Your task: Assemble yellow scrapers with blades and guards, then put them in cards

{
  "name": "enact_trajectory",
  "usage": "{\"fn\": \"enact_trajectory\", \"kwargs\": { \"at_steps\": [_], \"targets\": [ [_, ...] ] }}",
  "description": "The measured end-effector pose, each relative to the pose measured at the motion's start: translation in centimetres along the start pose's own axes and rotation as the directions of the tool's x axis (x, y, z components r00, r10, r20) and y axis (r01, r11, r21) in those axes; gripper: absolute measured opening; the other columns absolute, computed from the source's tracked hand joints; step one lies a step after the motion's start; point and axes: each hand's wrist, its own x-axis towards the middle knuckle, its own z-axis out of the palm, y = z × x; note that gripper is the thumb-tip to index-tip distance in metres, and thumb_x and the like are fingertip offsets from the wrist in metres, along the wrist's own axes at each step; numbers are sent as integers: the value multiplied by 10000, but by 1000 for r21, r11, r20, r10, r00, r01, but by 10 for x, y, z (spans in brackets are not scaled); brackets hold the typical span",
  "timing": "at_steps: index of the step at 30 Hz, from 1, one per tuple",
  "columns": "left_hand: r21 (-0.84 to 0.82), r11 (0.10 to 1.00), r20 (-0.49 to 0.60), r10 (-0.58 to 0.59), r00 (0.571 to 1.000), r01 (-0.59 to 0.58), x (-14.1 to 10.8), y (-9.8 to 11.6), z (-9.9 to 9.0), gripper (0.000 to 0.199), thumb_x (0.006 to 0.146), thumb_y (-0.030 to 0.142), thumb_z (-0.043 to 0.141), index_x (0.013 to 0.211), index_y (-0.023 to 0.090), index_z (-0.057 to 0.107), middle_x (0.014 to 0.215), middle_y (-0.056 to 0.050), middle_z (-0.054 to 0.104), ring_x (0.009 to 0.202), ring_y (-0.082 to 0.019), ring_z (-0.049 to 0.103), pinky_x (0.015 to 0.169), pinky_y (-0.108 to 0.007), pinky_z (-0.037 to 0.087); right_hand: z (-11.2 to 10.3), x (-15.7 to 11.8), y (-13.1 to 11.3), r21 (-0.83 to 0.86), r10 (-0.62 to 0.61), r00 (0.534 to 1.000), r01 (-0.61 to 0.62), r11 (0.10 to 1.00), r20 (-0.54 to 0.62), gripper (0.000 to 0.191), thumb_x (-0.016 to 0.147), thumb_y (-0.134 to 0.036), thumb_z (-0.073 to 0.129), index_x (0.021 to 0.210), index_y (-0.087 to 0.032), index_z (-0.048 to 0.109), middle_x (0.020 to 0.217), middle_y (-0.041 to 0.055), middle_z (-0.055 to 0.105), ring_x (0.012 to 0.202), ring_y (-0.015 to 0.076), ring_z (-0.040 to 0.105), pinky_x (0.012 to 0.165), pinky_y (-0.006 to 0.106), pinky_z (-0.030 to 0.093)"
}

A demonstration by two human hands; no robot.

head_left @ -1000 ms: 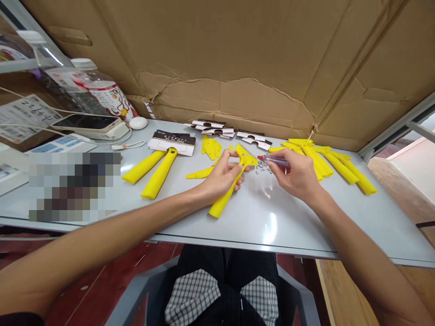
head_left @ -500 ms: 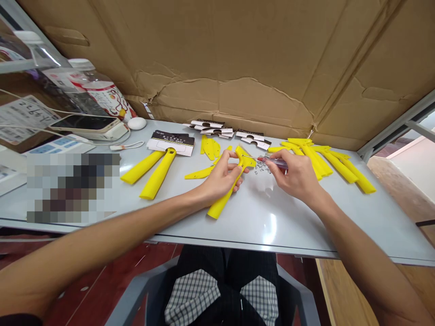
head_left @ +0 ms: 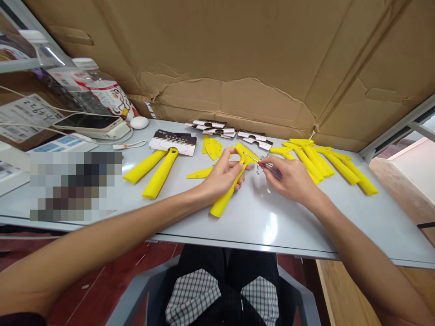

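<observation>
My left hand (head_left: 222,179) is closed around a yellow plastic handle (head_left: 221,204) with a forked head, its lower end pointing toward me. My right hand (head_left: 294,179) grips a screwdriver (head_left: 273,171) with a clear, red-tinged grip. The thin shaft reaches left across the forked head, its tip at the upper part of it. Several small silver screws (head_left: 258,170) lie on the table beside the head, partly hidden behind the screwdriver and my right fingers. A narrow yellow piece (head_left: 200,173) and flat yellow plates (head_left: 212,147) lie just beyond my left hand.
More yellow forked handles (head_left: 314,160) are piled at right. Two yellow handles (head_left: 159,176), with a black-and-white card (head_left: 173,142) at their tops, lie left. Folded cards (head_left: 214,129) sit by the cardboard wall (head_left: 238,54). A phone (head_left: 88,121), bottles and cables crowd the far left.
The screwdriver's grip has dipped slightly toward me, and my right hand has turned with it. My left hand keeps its hold on the yellow handle. The whole view has shifted slightly.
</observation>
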Motion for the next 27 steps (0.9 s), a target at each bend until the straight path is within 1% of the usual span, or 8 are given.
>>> {"fn": "enact_trajectory", "kwargs": {
  "at_steps": [2,6,8,11,15,18,22,27],
  "targets": [
    [-5,1000,4,-4,1000,4,0,0,0,236,1049,191,568,1246,265,460,949,-54,721,578,-108,549,531,-275,434,-1,1,1,-8,15,1000,-15,1000,14,223,1015,-320,578,1143,-239,742,814,7,766,639,166,620,672,332,411],
    [-27,999,-7,-29,1000,28,1,1,1,210,1053,186,548,1236,266,482,1013,-77,736,587,-109,548,533,-285,425,-4,2,1,-16,70,996,-69,997,51,152,973,-306,611,1073,-230,697,894,14,765,721,170,635,678,316,388],
    [-37,998,-20,-48,999,47,2,1,1,194,1057,185,537,1223,270,482,1041,-78,745,591,-110,544,537,-291,421,-6,3,0,-38,114,988,-110,993,106,134,959,-297,618,1055,-231,684,903,17,760,761,181,647,680,315,375],
    [-37,997,-49,-65,997,63,5,2,0,210,1056,183,532,1234,279,478,1082,-71,759,614,-123,553,562,-308,436,-8,3,-2,-101,162,961,-142,985,226,111,934,-259,615,1029,-236,668,884,19,749,803,205,648,674,320,348],
    [-22,998,-157,-61,986,58,10,4,-3,213,1043,161,528,1221,273,501,1054,-62,767,720,-160,615,671,-334,491,-9,4,-4,-191,192,922,-133,972,336,102,917,-198,585,981,-218,662,938,51,760,839,229,643,659,333,319],
    [-20,998,-205,-57,977,54,14,3,-6,197,1026,180,558,1194,276,522,1001,-56,771,774,-184,614,691,-334,469,-8,4,-2,-221,202,909,-127,967,365,103,925,-192,583,953,-210,680,995,68,767,880,241,655,655,338,317],
    [-26,998,-194,-65,979,61,17,0,-10,205,990,216,606,1173,284,546,994,-53,779,739,-198,577,636,-338,413,-6,3,3,-233,201,905,-118,965,374,118,974,-256,599,964,-212,708,1010,71,768,899,254,665,646,345,314],
    [-71,995,-183,-84,980,72,19,-1,-10,198,979,206,631,1142,273,541,990,-52,788,749,-191,582,666,-340,431,-5,2,7,-246,193,908,-104,964,372,116,990,-283,624,977,-210,712,1010,81,772,907,262,677,639,350,318]
  ]
}}
